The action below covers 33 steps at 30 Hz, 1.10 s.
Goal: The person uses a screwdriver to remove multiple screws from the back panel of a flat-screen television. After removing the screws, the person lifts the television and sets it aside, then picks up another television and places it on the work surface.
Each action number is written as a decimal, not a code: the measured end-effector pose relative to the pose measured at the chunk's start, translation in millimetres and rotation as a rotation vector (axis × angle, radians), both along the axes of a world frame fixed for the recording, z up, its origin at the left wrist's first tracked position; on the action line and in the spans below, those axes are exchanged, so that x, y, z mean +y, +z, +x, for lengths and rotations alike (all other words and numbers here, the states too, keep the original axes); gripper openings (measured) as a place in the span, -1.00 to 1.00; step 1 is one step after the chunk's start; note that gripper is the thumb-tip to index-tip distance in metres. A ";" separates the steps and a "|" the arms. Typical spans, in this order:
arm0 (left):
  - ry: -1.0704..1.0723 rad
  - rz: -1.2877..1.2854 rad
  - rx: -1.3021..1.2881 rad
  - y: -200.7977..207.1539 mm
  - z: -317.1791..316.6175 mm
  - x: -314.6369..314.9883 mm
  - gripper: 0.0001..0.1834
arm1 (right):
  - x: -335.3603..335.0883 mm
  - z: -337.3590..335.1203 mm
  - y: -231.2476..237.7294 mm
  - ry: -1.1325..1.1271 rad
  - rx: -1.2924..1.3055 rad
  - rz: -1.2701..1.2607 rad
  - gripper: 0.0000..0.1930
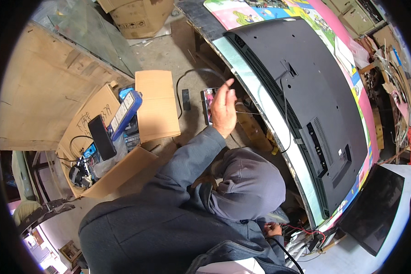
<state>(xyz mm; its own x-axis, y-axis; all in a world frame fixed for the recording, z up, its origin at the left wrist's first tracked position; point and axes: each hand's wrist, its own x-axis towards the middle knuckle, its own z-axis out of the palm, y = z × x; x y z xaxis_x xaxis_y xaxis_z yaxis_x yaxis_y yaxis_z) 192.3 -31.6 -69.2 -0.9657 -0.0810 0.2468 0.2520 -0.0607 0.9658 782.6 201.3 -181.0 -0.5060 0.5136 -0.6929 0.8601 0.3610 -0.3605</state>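
Note:
My left hand [223,112] is raised beside the near edge of the workbench, its fingers drawn together. A black cable [194,71] arcs over the floor and ends at those fingertips, which appear closed on it. Low in the picture, my right hand [273,229] shows only in part, fingers curled, next to thin red wires [301,228]. What it holds is hidden. A large black flat-screen television [310,86] lies on the bench, back side up, with a thin cord [285,114] across it.
An open cardboard box [118,176] of electronics and cables stands on the left. Rounded grey fabric [255,187] lies between my arms. A colourful printed sheet [237,16] covers the bench. Another dark screen [374,208] leans at lower right. A carton [139,18] stands at the back.

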 end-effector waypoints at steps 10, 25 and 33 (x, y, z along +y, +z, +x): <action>-0.391 -0.240 0.371 141.4 44.5 3.0 -0.69 | -35.8 -231.7 215.3 0.105 0.601 0.367 -0.85; -1.225 -0.237 1.093 308.5 155.9 23.2 -0.52 | -87.9 -383.5 308.0 0.052 1.320 -0.522 -0.24; -0.632 0.416 0.417 326.3 89.3 22.7 -0.70 | -30.0 -295.9 247.5 -0.339 1.137 -0.314 -0.70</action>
